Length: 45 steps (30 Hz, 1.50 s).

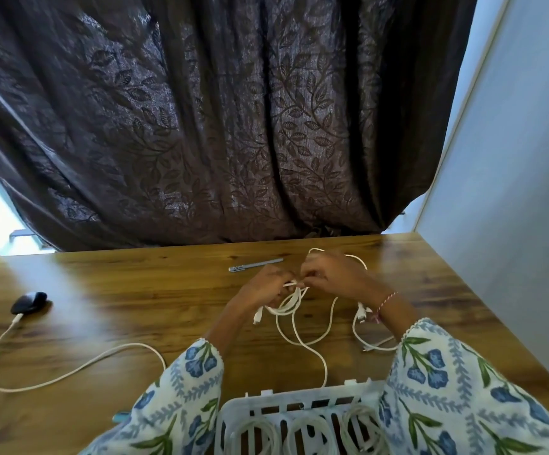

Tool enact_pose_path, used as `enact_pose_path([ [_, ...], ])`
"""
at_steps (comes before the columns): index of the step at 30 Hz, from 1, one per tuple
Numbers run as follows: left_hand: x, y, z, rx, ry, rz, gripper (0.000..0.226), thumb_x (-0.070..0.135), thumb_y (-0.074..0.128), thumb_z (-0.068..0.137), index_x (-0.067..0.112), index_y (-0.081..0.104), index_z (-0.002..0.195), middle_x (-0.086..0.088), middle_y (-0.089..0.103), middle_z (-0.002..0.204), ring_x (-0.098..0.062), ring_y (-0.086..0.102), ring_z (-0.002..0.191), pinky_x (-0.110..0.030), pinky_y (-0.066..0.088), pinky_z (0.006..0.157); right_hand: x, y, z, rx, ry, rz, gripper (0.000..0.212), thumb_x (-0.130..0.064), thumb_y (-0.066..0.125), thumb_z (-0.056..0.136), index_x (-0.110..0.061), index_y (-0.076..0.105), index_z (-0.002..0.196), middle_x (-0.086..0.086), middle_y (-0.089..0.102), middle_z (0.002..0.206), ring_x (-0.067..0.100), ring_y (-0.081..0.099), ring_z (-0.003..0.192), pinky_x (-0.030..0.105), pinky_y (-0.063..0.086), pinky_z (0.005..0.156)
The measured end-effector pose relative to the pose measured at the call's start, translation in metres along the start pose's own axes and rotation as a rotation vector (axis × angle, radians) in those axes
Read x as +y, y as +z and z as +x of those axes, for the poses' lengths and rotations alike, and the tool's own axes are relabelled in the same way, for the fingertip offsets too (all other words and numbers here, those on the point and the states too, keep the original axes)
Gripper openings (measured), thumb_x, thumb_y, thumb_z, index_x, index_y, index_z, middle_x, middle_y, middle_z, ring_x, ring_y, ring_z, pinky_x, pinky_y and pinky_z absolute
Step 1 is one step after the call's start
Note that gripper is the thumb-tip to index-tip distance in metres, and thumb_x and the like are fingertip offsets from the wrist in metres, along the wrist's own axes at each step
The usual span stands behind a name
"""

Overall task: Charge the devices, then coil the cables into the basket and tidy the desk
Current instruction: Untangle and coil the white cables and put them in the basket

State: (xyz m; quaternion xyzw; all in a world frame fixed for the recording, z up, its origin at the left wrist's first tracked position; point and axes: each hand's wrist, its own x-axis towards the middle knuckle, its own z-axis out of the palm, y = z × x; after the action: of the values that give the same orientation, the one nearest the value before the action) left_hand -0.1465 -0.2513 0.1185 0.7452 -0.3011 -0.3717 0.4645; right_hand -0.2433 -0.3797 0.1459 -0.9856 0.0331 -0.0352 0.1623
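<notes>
Coiled cables already sat in the white basket (286, 407) nearest. Beyond it, over the desk (135, 307), both hands, left (268, 287) and right (332, 274), pinched the white cable (287, 307); even loops, with the trailing tail fed in gradually, would likely coil best.

Wooden desk (135, 290) ran wall to wall. Dark brown leaf-pattern curtain (217, 126) hung behind its far edge, daylight leaking past on the left. Pale wall (512, 159) stood along the right edge.
</notes>
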Motion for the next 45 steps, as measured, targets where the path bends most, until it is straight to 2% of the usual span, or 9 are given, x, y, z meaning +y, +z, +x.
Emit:
enact_pose_path([
  [5, -0.002, 0.006, 0.002, 0.073, -0.007, 0.242, 0.025, 0.02, 0.045, 0.096, 0.011, 0.062, 0.079, 0.003, 0.043, 0.058, -0.008, 0.035, 0.049, -0.021, 0.025, 0.045, -0.004, 0.007, -0.006, 0.022, 0.057, -0.316, 0.026, -0.035, 0.05, 0.092, -0.034, 0.065, 0.114, -0.002, 0.067, 0.109, 0.018, 0.058, 0.104, 0.03, 0.039, 0.081],
  [8, -0.006, 0.01, 0.002, 0.038, -0.054, 0.062, 0.03, 0.026, 0.046, 0.095, 0.013, 0.055, 0.07, 0.005, 0.04, 0.051, -0.006, 0.03, 0.042, -0.019, 0.021, 0.04, 0.002, 0.019, -0.008, 0.108, 0.136, -0.278, 0.028, -0.035, 0.046, 0.095, -0.034, 0.062, 0.117, 0.001, 0.068, 0.108, 0.024, 0.061, 0.1, 0.032, 0.044, 0.079],
  [15, -0.005, 0.015, 0.008, 0.121, -0.119, -0.535, 0.044, 0.029, 0.042, 0.098, 0.014, 0.041, 0.056, 0.008, 0.032, 0.036, -0.002, 0.021, 0.027, -0.014, 0.015, 0.03, -0.006, 0.045, -0.01, 0.336, 0.248, 0.643, 0.037, -0.011, 0.067, 0.082, -0.018, 0.064, 0.118, 0.003, 0.072, 0.097, -0.002, 0.06, 0.074, 0.015, 0.045, 0.073],
  [21, 0.006, 0.02, 0.004, 0.31, -0.048, -0.689, 0.036, 0.018, 0.044, 0.092, 0.013, 0.043, 0.057, 0.008, 0.034, 0.036, -0.004, 0.023, 0.028, -0.017, 0.018, 0.031, -0.018, 0.043, -0.005, 0.441, 0.167, 0.19, 0.051, 0.0, 0.051, 0.087, -0.006, 0.043, 0.137, 0.015, 0.057, 0.123, 0.029, 0.058, 0.107, 0.028, 0.041, 0.094],
  [26, 0.011, 0.032, 0.002, 0.436, -0.028, -0.64, 0.033, 0.019, 0.048, 0.094, 0.012, 0.051, 0.062, 0.006, 0.041, 0.042, -0.005, 0.035, 0.034, -0.019, 0.029, 0.035, -0.031, 0.051, -0.001, 0.408, 0.33, -0.047, 0.058, -0.002, 0.049, 0.09, -0.007, 0.027, 0.144, 0.012, 0.041, 0.133, 0.029, 0.049, 0.117, 0.038, 0.047, 0.087],
  [33, 0.009, 0.031, 0.0, 0.488, -0.053, -0.673, 0.031, 0.014, 0.047, 0.092, 0.011, 0.052, 0.061, 0.003, 0.04, 0.048, -0.006, 0.035, 0.036, -0.017, 0.03, 0.035, -0.023, 0.068, 0.0, 0.681, 0.274, -0.166, 0.034, 0.004, 0.071, 0.065, -0.008, 0.068, 0.096, 0.01, 0.062, 0.094, 0.031, 0.06, 0.086, 0.04, 0.056, 0.065],
  [36, 0.005, 0.028, 0.001, 0.479, -0.044, -0.642, 0.03, 0.014, 0.047, 0.091, 0.011, 0.05, 0.061, 0.001, 0.039, 0.05, -0.005, 0.034, 0.033, -0.017, 0.029, 0.035, -0.019, 0.062, 0.004, 0.622, 0.275, 0.166, 0.019, 0.003, 0.06, 0.076, -0.008, 0.069, 0.089, 0.009, 0.064, 0.086, 0.024, 0.057, 0.082, 0.034, 0.046, 0.073],
  [41, 0.0, 0.02, -0.001, 0.352, -0.053, -0.65, 0.033, 0.014, 0.046, 0.095, 0.01, 0.049, 0.062, 0.007, 0.042, 0.035, -0.002, 0.035, 0.024, -0.012, 0.028, 0.03, -0.01, 0.037, -0.002, 0.145, 0.211, 1.048, 0.028, 0.016, 0.057, 0.074, -0.011, 0.064, 0.077, -0.011, 0.064, 0.059, -0.004, 0.056, 0.055, 0.009, 0.042, 0.055],
  [45, 0.002, 0.019, 0.001, 0.333, -0.06, -0.649, 0.037, 0.015, 0.043, 0.096, 0.012, 0.049, 0.06, 0.007, 0.043, 0.037, -0.003, 0.035, 0.026, -0.013, 0.027, 0.03, -0.006, 0.047, -0.004, 0.475, 0.069, 0.648, 0.028, -0.01, 0.066, 0.074, -0.019, 0.066, 0.1, -0.007, 0.064, 0.085, 0.002, 0.059, 0.077, 0.013, 0.047, 0.072],
])
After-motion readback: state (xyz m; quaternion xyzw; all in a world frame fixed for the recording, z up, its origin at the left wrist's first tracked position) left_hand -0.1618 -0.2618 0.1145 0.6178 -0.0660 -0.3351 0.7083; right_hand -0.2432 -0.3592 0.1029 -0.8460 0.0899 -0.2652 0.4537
